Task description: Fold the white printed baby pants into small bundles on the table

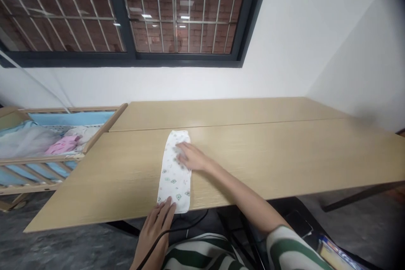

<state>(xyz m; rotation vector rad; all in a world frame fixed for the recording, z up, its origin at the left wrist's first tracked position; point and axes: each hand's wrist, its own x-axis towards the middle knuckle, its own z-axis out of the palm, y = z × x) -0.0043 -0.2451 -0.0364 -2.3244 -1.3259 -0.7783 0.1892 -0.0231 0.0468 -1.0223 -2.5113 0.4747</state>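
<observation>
A long, narrow white cloth (pixel 175 179) with small green and grey prints lies flat on the wooden table (pixel 253 152), its near end at the table's front edge. My left hand (pixel 158 221) rests at that near end, fingers stretched out flat over the cloth's lower left corner. Farther up, my right hand (pixel 192 157) reaches in from the right and touches the upper part of the cloth. Its thumb and forefinger are apart, and I see nothing held between them; the other fingers are partly hidden.
To the left stands a wooden crib (pixel 41 161) with blue lining, holding a pink cloth (pixel 63 145) and pale bedding. A dark cable (pixel 177 230) crosses over my left wrist. Below the table's right side lie a dark phone-like object (pixel 299 222) and a colourful box or book (pixel 338 253).
</observation>
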